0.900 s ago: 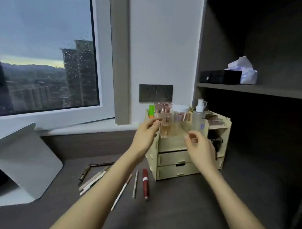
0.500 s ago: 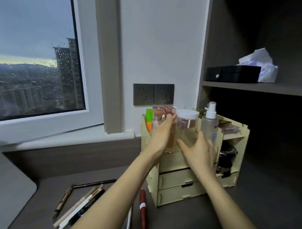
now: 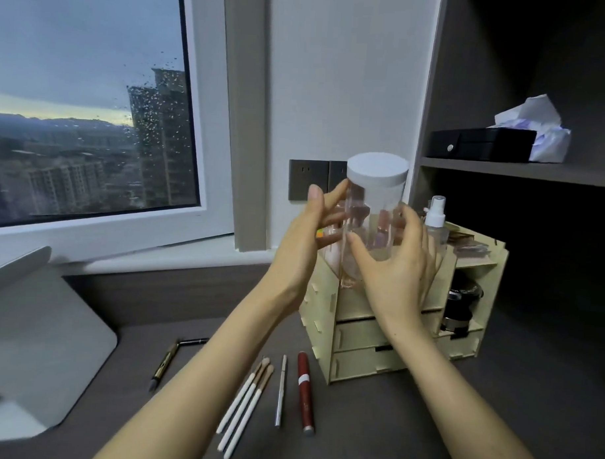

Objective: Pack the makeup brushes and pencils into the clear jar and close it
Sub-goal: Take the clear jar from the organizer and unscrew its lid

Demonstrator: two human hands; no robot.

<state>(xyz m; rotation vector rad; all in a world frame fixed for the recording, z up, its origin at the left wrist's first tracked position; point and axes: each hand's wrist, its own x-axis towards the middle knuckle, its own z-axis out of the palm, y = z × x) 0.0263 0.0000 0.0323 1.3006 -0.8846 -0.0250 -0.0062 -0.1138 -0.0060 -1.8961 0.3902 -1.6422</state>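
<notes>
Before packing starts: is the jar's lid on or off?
On. The white lid caps the clear jar, held upright between the left hand and right hand.

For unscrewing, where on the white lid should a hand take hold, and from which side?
Take the white lid around its straight side wall, coming down from above with fingers spread round the rim. It sits upright on top of the clear jar, fully exposed, while the left hand and right hand hold the jar's body lower down. One hand would probably need to keep steadying the jar.

Single head-worn view, facing forward and down, desk (image 3: 372, 437) close
</notes>
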